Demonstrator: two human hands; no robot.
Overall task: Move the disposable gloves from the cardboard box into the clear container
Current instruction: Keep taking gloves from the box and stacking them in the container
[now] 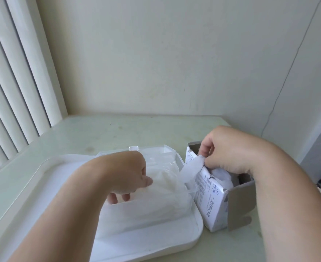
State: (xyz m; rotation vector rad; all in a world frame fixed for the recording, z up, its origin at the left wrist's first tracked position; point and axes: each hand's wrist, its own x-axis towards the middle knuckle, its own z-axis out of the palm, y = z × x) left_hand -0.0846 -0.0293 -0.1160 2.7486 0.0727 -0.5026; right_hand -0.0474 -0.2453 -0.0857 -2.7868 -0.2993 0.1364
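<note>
Mid-transfer here. My right hand (229,154) is sitting at the torn-open top of the cardboard box (212,208), thumb and fingers curled in and pinching a glove (192,170) that's trailing out over the box edge toward the clear container (129,214) just beside it. There are more leftover gloves (222,176) bunched down inside the box under that hand.

My left hand (125,173) is reaching down into the container, fingers bent onto the pile of gloves (167,178) already in there. I honestly can't tell whether it's gripping the pile or only pressing on it, since the frosted front wall is hiding the fingertips. The container itself is sitting on a white tray (174,241) on the table (99,133).

How I'm thinking about doing this bit well:
- This stuff looks thin and clingy, so I'm expecting one pinch to drag a whole clump. Better to grab deep and take the clump on purpose than tease out singles.
- The box looks light and is lying loose, so I'm pulling sideways and low rather than straight up, otherwise it's probably coming along for the ride.
- Left hand is best used flattening the pile so the new batch isn't springing back over the rim.
</note>
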